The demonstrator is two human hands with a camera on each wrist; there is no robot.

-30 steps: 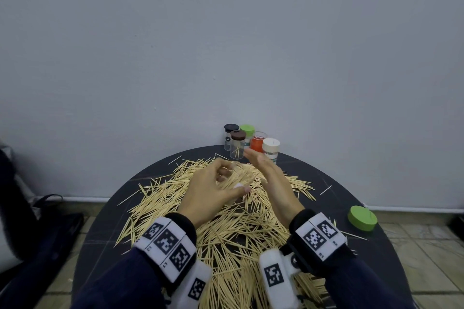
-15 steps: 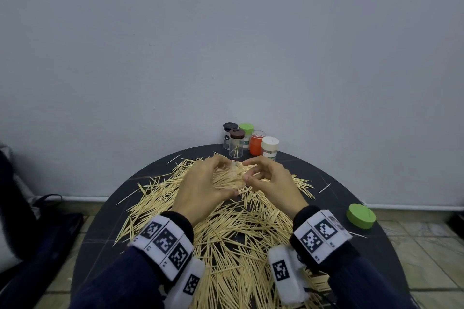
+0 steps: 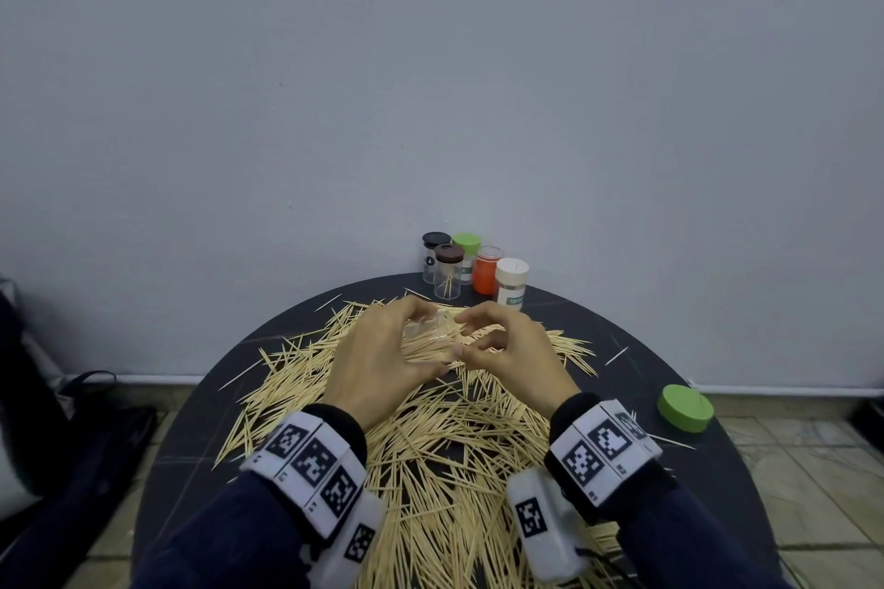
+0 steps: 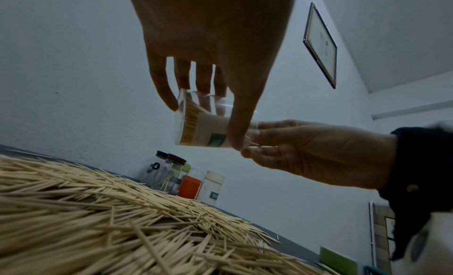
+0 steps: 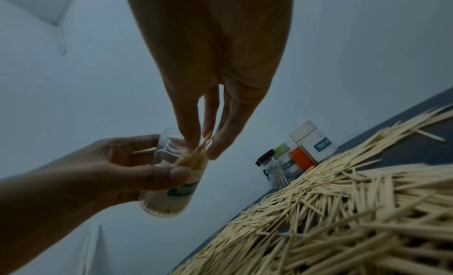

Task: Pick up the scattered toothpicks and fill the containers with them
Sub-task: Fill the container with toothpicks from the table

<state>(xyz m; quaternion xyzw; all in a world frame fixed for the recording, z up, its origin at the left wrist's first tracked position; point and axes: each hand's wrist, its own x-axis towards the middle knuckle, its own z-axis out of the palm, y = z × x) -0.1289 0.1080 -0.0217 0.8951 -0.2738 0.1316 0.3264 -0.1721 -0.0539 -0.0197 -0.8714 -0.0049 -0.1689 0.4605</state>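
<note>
A thick pile of toothpicks (image 3: 430,445) covers the round dark table (image 3: 669,493). My left hand (image 3: 423,340) grips a clear labelled container (image 4: 203,128) above the pile, lying tilted with its mouth toward my right hand; it is partly filled with toothpicks. My right hand (image 5: 202,147) pinches a small bundle of toothpicks (image 5: 193,157) whose lower ends sit inside the container's (image 5: 171,197) mouth. In the head view the container (image 3: 433,325) is mostly hidden between the two hands.
Several small jars stand at the table's far edge by the wall: black-lidded (image 3: 435,254), brown-lidded (image 3: 448,270), green-lidded (image 3: 466,254), orange (image 3: 485,273), white-lidded (image 3: 512,280). A loose green lid (image 3: 685,407) lies at the right rim. A dark bag (image 3: 71,445) sits on the floor left.
My right hand, stretched out toward the jars a second ago, has curled in and come to the container's mouth with toothpicks pinched. My left hand keeps hold of the container.
</note>
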